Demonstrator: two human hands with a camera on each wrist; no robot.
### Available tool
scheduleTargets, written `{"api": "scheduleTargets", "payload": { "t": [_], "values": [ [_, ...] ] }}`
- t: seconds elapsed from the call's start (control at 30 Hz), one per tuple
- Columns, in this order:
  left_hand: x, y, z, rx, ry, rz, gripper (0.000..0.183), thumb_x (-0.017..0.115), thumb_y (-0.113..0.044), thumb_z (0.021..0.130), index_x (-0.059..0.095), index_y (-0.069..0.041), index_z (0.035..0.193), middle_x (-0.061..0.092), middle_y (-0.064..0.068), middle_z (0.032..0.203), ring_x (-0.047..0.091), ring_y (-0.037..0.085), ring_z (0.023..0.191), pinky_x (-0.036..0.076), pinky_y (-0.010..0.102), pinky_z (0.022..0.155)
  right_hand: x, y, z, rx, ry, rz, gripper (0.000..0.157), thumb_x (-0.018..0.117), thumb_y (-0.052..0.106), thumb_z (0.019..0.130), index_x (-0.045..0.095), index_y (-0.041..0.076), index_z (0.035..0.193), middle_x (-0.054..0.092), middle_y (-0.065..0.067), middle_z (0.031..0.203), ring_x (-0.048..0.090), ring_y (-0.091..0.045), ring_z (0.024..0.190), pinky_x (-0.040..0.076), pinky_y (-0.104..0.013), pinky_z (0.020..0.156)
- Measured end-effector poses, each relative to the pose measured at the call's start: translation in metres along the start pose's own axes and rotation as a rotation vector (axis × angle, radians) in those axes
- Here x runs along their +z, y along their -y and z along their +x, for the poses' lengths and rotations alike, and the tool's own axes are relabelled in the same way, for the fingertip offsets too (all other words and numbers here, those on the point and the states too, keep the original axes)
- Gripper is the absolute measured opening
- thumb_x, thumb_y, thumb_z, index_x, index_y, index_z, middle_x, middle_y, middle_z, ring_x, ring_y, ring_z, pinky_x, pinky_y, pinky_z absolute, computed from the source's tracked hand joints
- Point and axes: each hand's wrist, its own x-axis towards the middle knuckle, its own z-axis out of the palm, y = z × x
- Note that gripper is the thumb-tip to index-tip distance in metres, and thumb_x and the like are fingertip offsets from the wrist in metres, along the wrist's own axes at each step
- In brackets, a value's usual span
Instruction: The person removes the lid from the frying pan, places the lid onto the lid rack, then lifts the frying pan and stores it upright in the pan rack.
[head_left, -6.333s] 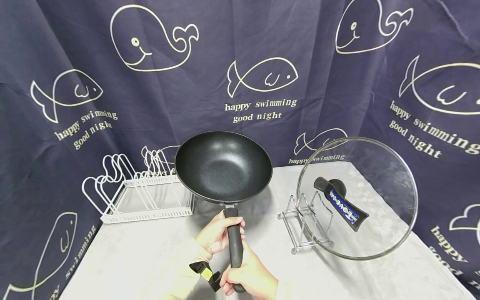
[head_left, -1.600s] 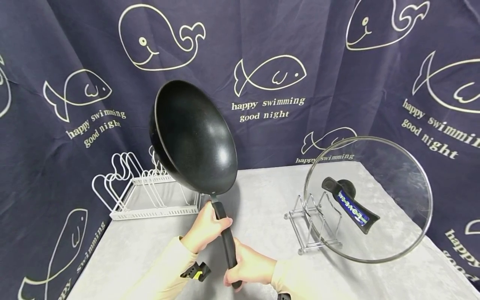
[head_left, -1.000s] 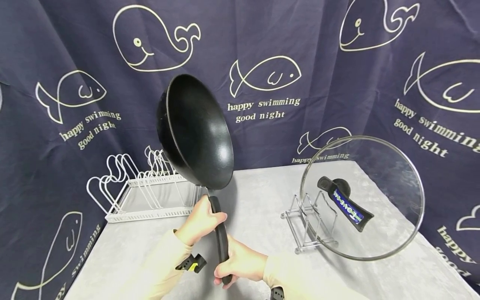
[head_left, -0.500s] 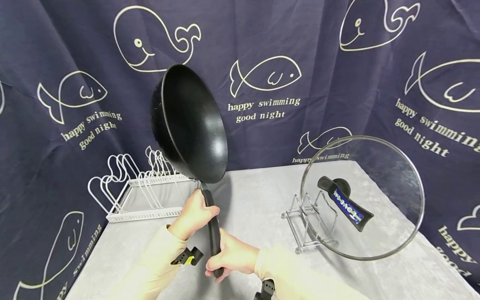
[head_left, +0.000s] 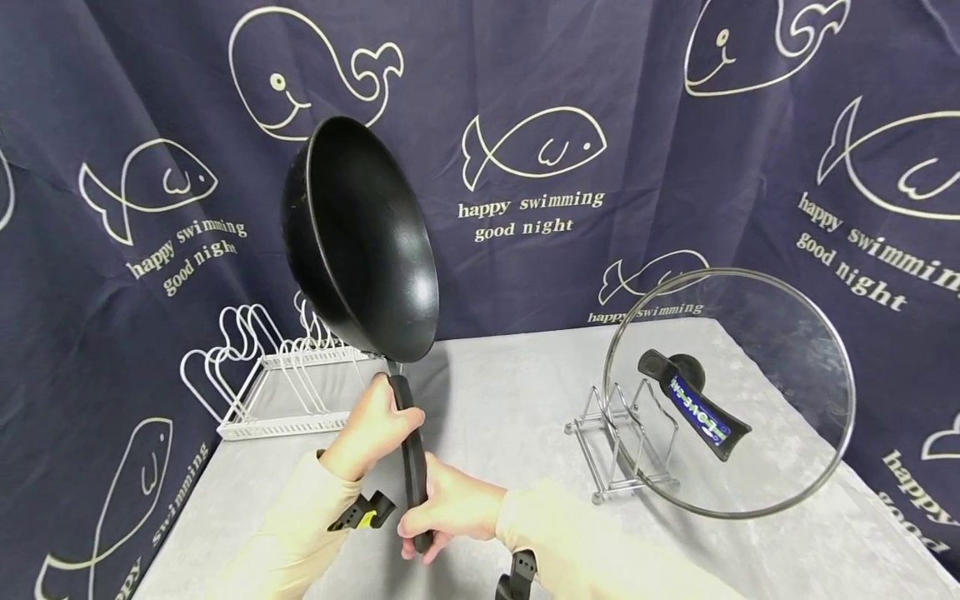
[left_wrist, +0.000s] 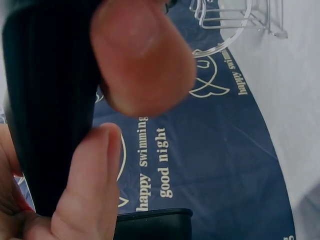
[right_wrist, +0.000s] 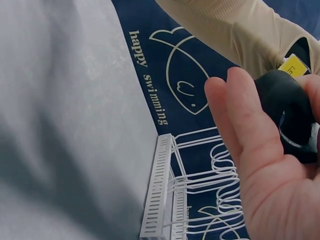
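Note:
A deep black frying pan [head_left: 367, 242] is held up off the table in the head view, tilted steeply with its hollow facing right. My left hand [head_left: 375, 427] grips the upper part of its black handle [head_left: 412, 467], close to the pan body. Lower down, my right hand [head_left: 453, 504] holds the handle's end. In the left wrist view, the thumb and a finger of the left hand [left_wrist: 90, 185] lie against the handle. The right wrist view shows the right hand [right_wrist: 270, 150] around the handle's end [right_wrist: 287, 112]. The pan partly hides a white wire rack [head_left: 277, 425] behind it.
To the right, a glass lid [head_left: 780, 400] with a black handle stands tilted in a small chrome wire stand [head_left: 611, 450]. A pale grey table [head_left: 517, 417] lies beneath everything. A dark blue curtain [head_left: 540, 275] printed with fish and whales hangs behind.
The pan was held low in the middle with its hollow facing me. It has since been raised and turned on its side, then carried further left and slightly up by both hands.

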Motion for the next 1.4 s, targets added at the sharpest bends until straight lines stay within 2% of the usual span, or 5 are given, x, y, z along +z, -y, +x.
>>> {"api": "scheduleTargets", "payload": {
  "t": [0.23, 0.67, 0.87, 1.2, 1.4],
  "values": [
    [-0.005, -0.001, -0.001, 0.008, -0.025, 0.097, 0.02, 0.059, 0.0, 0.066, 0.045, -0.002, 0.079, 0.042, 0.005, 0.066, 0.043, 0.022, 0.062, 0.038, 0.031, 0.057, 0.003, 0.001, 0.003, -0.014, 0.026, -0.003, 0.043, 0.055, -0.011, 0.073, 0.035, 0.008, 0.107, 0.06, -0.012, 0.061, 0.061, -0.017, 0.055, 0.053, -0.028, 0.049],
    [-0.011, -0.001, -0.003, 0.011, -0.065, 0.076, 0.019, 0.056, 0.001, 0.067, 0.043, -0.003, 0.079, 0.037, 0.001, 0.063, 0.038, 0.018, 0.058, 0.034, 0.029, 0.054, -0.003, 0.003, 0.009, -0.028, 0.052, -0.05, 0.042, 0.052, -0.011, 0.072, 0.035, 0.007, 0.106, 0.06, -0.011, 0.061, 0.063, -0.018, 0.056, 0.056, -0.037, 0.054],
    [-0.012, -0.003, -0.006, 0.045, -0.11, 0.127, 0.019, 0.057, -0.002, 0.068, 0.044, -0.003, 0.08, 0.039, 0.002, 0.064, 0.041, 0.02, 0.059, 0.036, 0.031, 0.054, -0.006, 0.006, 0.012, -0.02, 0.07, -0.126, 0.039, 0.053, -0.011, 0.073, 0.036, 0.006, 0.103, 0.059, -0.01, 0.057, 0.062, -0.018, 0.053, 0.054, -0.031, 0.048],
    [-0.016, -0.007, -0.008, 0.082, -0.147, 0.196, 0.02, 0.058, -0.004, 0.068, 0.044, -0.001, 0.082, 0.044, 0.01, 0.075, 0.047, 0.027, 0.064, 0.041, 0.035, 0.059, -0.003, 0.014, 0.014, -0.009, -0.05, -0.396, 0.014, 0.057, -0.005, 0.072, 0.047, 0.003, 0.078, 0.054, -0.007, 0.045, 0.052, -0.013, 0.033, 0.037, -0.023, 0.029],
    [-0.021, -0.01, -0.01, 0.075, -0.154, 0.159, 0.018, 0.058, -0.003, 0.069, 0.044, -0.001, 0.081, 0.042, 0.01, 0.079, 0.045, 0.025, 0.064, 0.038, 0.032, 0.058, 0.0, 0.016, 0.015, -0.043, -0.066, -0.439, 0.025, 0.057, -0.006, 0.072, 0.043, 0.007, 0.087, 0.053, -0.003, 0.043, 0.048, -0.011, 0.029, 0.037, -0.022, 0.029]
  ]
}}
